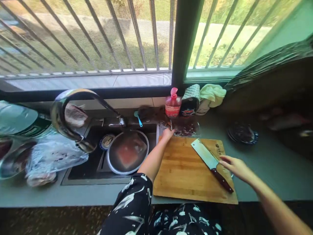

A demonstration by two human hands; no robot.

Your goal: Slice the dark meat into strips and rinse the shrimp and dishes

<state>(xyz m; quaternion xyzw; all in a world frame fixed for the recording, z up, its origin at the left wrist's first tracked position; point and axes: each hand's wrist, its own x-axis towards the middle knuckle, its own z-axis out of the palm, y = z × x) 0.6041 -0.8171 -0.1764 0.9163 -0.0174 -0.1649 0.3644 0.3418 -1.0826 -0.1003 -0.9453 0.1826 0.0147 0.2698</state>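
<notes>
Fingers of the right hand [236, 166] lay loosely open beside the dark-handled steel cleaver [210, 163] on the wooden cutting board [186, 169], while the left hand [168, 133], grip unclear, touched a clear tray [188, 130].

Barred window [97, 39] w/ daylight, grey counter [264, 163].

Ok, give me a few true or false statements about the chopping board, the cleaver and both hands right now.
1. The cleaver lies flat on the chopping board. True.
2. The right hand grips the cleaver and lifts it. False: it rests open beside the handle.
3. The left hand reaches the board's far edge, by a clear tray. True.
4. The round pan sits on the board. False: it is in the sink.
</notes>
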